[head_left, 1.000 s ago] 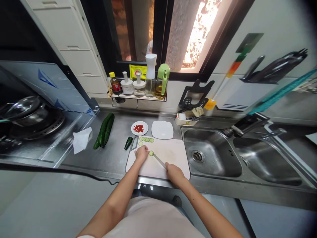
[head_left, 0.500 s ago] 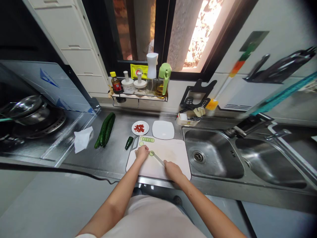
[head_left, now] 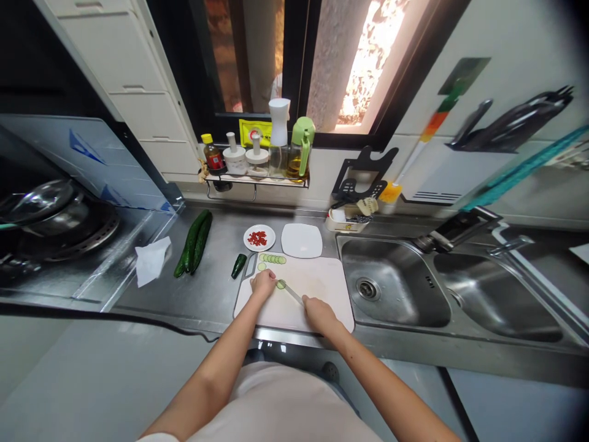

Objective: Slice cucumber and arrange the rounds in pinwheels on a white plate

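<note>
On the white cutting board (head_left: 317, 276), my right hand (head_left: 317, 313) is closed round the handle of a knife (head_left: 293, 294). Its blade slants up and left to a cucumber slice (head_left: 280, 284). Bent and pinched, the fingers of my left hand (head_left: 264, 283) hold that slice by its left edge; the fingertips are partly hidden. Along the board's top edge lies a row of overlapping cucumber slices (head_left: 272, 259), with a single slice (head_left: 262, 267) below it. Left of the board is a dark green cucumber end (head_left: 238, 266).
Behind the board are a plate of chopped red pieces (head_left: 256, 238) and a white square plate (head_left: 301, 240). Whole cucumbers (head_left: 193, 244) and a paper towel (head_left: 153, 261) lie to the left. On the right is a sink (head_left: 396, 282); a seasoning rack (head_left: 257, 179) hangs behind.
The view has shifted slightly. The cucumber slice at the knife tip looks a little more tilted. Both hands stay in nearly the same place on the board.
</note>
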`<control>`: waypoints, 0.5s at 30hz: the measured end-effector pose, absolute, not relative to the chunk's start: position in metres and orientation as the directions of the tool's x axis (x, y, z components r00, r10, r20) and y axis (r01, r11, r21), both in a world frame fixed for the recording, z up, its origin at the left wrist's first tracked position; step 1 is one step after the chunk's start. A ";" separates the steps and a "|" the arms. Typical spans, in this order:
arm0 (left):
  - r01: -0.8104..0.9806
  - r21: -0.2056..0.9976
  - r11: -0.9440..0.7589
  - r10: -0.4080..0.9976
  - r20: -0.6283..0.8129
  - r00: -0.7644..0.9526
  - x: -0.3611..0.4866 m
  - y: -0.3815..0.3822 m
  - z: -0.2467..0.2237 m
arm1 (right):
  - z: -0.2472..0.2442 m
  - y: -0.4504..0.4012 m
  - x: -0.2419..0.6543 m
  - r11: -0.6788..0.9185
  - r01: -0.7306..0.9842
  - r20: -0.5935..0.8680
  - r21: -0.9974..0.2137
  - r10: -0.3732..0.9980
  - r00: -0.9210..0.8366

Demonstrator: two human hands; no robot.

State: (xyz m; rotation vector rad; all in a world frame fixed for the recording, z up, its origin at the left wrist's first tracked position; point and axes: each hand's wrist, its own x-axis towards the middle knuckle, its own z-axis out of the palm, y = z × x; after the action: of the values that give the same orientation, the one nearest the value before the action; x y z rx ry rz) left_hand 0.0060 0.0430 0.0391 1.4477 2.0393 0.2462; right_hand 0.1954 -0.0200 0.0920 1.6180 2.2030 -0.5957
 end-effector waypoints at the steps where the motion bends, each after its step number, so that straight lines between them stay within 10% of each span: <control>1: 0.786 0.486 0.382 0.903 -0.375 -0.207 0.006 0.043 0.039 | 0.092 -0.020 0.195 0.264 0.956 -0.503 -0.128 0.813 -0.292; 15: 0.798 0.464 0.384 0.896 -0.396 -0.201 0.005 0.044 0.042 | 0.093 -0.021 0.199 0.275 0.955 -0.524 -0.114 0.800 -0.293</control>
State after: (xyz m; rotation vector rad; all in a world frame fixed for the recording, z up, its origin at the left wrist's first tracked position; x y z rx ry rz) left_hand 0.0053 0.0435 0.0421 1.4490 2.0334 0.2065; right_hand 0.1994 -0.0214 0.0929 1.5917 2.1876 -0.5871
